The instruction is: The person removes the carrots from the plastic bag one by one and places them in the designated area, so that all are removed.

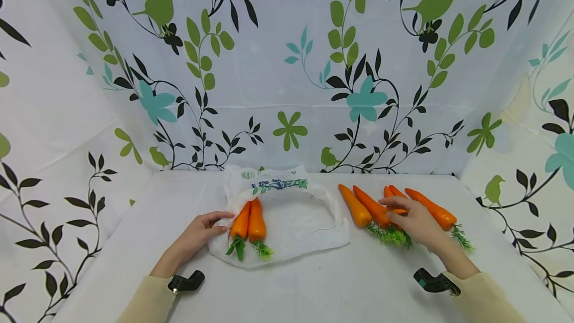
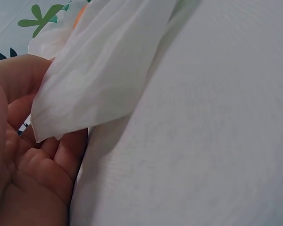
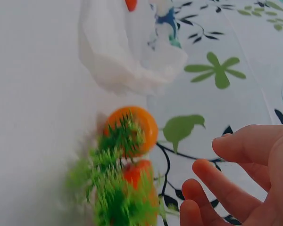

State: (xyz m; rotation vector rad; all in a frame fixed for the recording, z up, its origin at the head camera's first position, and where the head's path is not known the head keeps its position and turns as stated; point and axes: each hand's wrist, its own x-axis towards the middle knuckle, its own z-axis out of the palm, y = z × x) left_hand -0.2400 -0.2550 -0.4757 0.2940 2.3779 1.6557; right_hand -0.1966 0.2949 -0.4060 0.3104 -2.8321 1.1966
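A white plastic bag (image 1: 296, 226) lies flat with its mouth facing up. Two orange carrots with green tops, a left one (image 1: 240, 221) and a right one (image 1: 257, 221), lie at its left side. My left hand (image 1: 202, 233) pinches the bag's left edge; in the left wrist view the thin plastic (image 2: 94, 89) passes between thumb and fingers. Over a group of several carrots at the right hovers my right hand (image 1: 417, 221), fingers spread. The right wrist view shows nothing between those fingers, with a carrot (image 3: 140, 129) beside them. The hand partly hides the middle carrots.
At the group's left end lies a lighter orange carrot (image 1: 354, 206); another carrot (image 1: 432, 208) lies at its right end. Everything rests on a white table (image 1: 287, 288). A leaf-and-bird patterned cloth (image 1: 278, 64) hangs behind and at both sides.
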